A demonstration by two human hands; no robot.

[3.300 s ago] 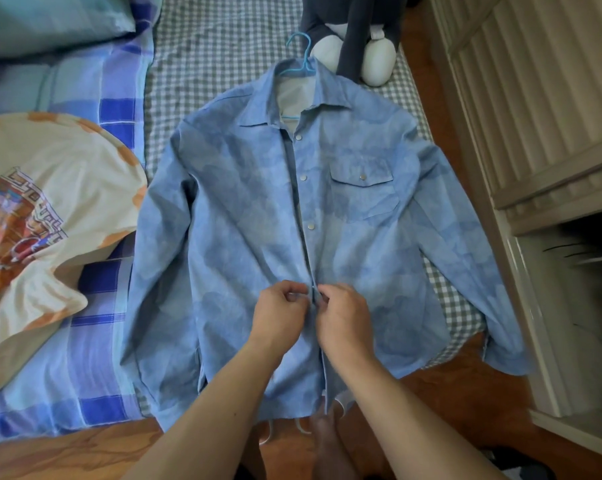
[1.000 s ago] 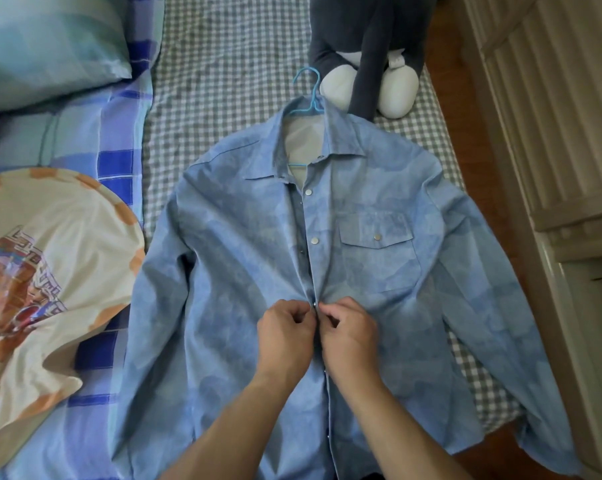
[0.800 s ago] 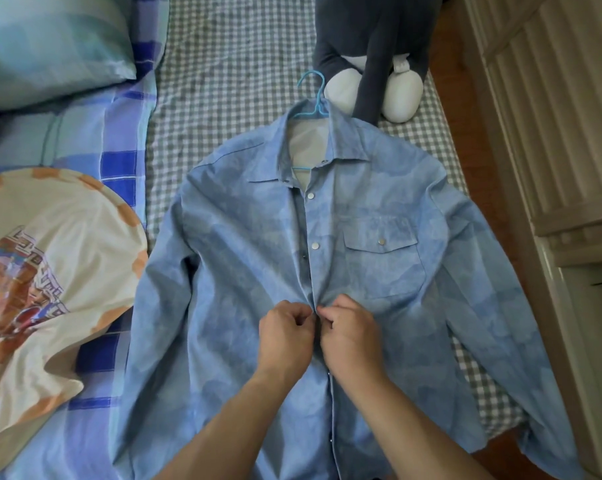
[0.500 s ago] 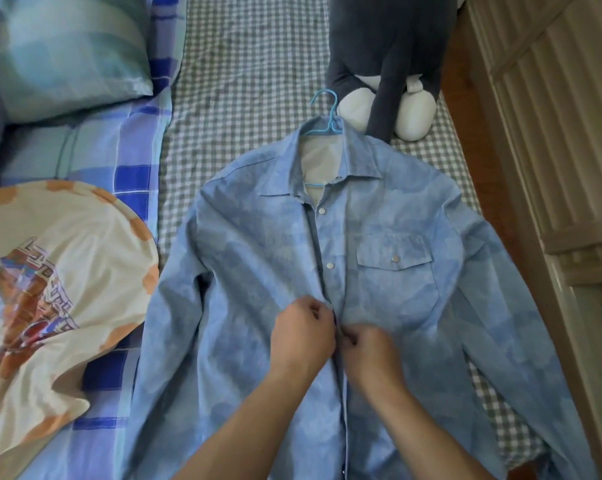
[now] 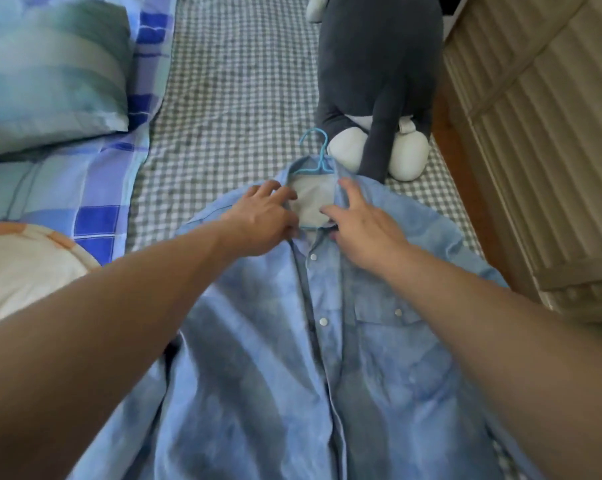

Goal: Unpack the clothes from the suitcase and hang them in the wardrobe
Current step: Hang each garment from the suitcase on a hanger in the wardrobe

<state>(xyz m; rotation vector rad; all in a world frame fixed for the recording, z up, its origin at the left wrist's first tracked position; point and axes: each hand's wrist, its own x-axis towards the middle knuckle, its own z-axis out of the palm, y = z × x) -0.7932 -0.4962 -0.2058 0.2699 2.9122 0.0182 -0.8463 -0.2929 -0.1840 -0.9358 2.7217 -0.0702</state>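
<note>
Arms reach forward over the blue shirt (image 5: 327,341) spread flat on the bed (image 5: 230,98). Left hand (image 5: 261,220) and right hand (image 5: 361,226) rest at its collar, fingers loosely spread, gripping nothing; hanger (image 5: 315,157) pokes out.

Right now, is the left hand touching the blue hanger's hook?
Apart. The head view shows the left hand on the shirt collar, while the hook of the blue hanger lies above it with checked sheet between.

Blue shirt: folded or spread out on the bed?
Spread out. The shirt lies flat, front up, on the bed, with the hanger inside its collar.
</note>
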